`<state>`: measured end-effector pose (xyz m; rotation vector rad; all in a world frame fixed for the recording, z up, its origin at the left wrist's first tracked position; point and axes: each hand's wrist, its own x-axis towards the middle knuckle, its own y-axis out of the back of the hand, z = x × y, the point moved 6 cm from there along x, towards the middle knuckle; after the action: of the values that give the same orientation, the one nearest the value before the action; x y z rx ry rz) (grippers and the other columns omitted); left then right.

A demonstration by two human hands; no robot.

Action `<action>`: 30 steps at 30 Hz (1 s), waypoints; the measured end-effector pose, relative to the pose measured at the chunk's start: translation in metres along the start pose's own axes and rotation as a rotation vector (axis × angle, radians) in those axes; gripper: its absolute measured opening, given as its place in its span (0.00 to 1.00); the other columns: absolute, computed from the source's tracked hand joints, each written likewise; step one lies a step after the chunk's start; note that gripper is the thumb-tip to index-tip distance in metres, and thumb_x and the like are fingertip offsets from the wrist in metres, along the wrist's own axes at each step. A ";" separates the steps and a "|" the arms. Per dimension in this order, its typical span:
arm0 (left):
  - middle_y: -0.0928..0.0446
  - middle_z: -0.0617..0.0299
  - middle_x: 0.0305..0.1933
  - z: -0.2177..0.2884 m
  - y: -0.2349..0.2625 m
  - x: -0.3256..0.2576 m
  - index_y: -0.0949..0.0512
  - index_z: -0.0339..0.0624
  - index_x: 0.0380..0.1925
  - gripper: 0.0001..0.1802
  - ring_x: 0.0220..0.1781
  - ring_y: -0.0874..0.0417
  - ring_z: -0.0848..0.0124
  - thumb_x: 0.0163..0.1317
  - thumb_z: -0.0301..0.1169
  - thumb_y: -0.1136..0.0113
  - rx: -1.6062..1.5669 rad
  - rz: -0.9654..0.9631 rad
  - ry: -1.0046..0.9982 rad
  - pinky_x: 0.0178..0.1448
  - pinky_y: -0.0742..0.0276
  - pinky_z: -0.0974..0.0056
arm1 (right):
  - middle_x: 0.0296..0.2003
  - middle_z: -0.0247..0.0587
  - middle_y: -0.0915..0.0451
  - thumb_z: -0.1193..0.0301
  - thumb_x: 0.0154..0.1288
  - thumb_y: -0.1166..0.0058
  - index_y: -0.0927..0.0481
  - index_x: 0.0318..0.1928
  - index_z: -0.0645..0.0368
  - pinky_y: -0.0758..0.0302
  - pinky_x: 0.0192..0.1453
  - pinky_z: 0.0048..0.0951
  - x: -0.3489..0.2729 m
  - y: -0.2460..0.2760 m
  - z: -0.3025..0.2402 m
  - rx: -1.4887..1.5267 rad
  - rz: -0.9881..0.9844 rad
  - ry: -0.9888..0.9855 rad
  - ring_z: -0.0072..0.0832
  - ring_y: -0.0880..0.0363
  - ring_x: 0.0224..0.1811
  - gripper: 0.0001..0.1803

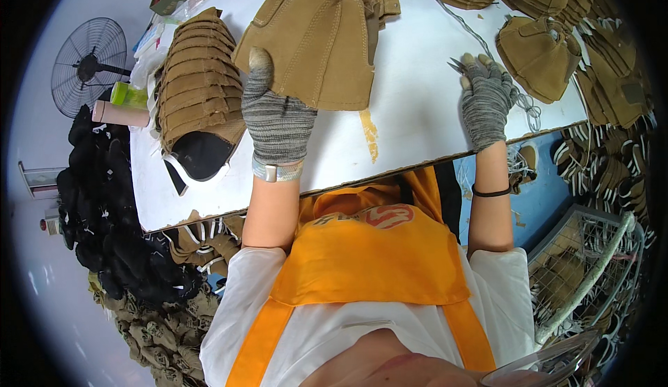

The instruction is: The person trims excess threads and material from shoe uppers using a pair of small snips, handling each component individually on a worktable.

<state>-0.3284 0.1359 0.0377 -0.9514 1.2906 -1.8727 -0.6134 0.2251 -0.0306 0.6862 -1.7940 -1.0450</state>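
Head view: brown stitched piece [316, 43] over white worktop [417, 119].
Left hand [280, 121] grasps its edge, thumb on top; right hand [485, 100] curls around dark pointed snips [456, 66].

The brown suede piece [327, 39] has pale stitched seams running lengthwise and a flared, slightly curved wide end facing the near edge of the white table [410, 109], left of that edge's middle. The small pointed metal snips [456, 66], blades slightly parted, point leftward nearer the table's right edge, handles hidden.
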 end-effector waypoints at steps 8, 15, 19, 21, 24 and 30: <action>0.35 0.51 0.66 -0.002 -0.005 -0.003 0.38 0.40 0.63 0.26 0.67 0.35 0.56 0.70 0.41 0.54 -0.078 -0.079 0.003 0.71 0.40 0.45 | 0.40 0.42 0.18 0.71 0.59 0.41 0.18 0.44 0.58 0.24 0.49 0.31 -0.015 0.066 -0.102 1.089 0.003 0.272 0.34 0.20 0.43 0.12; 0.37 0.52 0.67 -0.004 -0.005 -0.012 0.40 0.41 0.65 0.28 0.68 0.35 0.55 0.69 0.43 0.53 -0.081 -0.049 -0.025 0.71 0.41 0.45 | 0.33 0.41 0.18 0.73 0.55 0.41 0.17 0.36 0.56 0.29 0.38 0.36 -0.009 0.090 -0.129 0.680 0.159 0.460 0.38 0.22 0.33 0.07; 0.40 0.51 0.68 -0.002 -0.003 -0.016 0.43 0.42 0.66 0.32 0.68 0.37 0.55 0.67 0.43 0.50 -0.116 -0.050 -0.003 0.71 0.43 0.44 | 0.33 0.42 0.19 0.69 0.56 0.39 0.18 0.39 0.58 0.27 0.40 0.35 0.003 0.075 -0.112 0.668 0.131 0.348 0.36 0.22 0.33 0.10; 0.40 0.51 0.69 -0.002 -0.001 -0.015 0.44 0.43 0.66 0.34 0.69 0.38 0.54 0.65 0.43 0.46 -0.001 -0.002 -0.022 0.71 0.43 0.43 | 0.32 0.41 0.20 0.66 0.56 0.38 0.19 0.42 0.59 0.26 0.44 0.35 0.005 0.080 -0.109 1.012 0.087 0.192 0.34 0.22 0.34 0.14; 0.39 0.51 0.68 -0.009 -0.004 -0.015 0.43 0.43 0.66 0.37 0.68 0.38 0.54 0.61 0.42 0.40 0.272 0.092 -0.066 0.71 0.43 0.43 | 0.37 0.40 0.22 0.61 0.57 0.36 0.23 0.49 0.60 0.26 0.50 0.31 0.009 0.099 -0.115 1.169 0.114 0.147 0.29 0.23 0.39 0.23; 0.33 0.55 0.62 -0.012 0.001 -0.017 0.38 0.42 0.62 0.41 0.65 0.33 0.57 0.49 0.32 0.28 0.582 0.025 -0.139 0.70 0.39 0.50 | 0.48 0.38 0.26 0.64 0.59 0.37 0.28 0.55 0.59 0.29 0.55 0.28 0.010 0.093 -0.125 1.609 -0.199 0.204 0.25 0.28 0.50 0.25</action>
<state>-0.3301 0.1554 0.0309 -0.7269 0.6103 -1.9584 -0.5055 0.2169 0.0826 1.7996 -2.1250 0.6261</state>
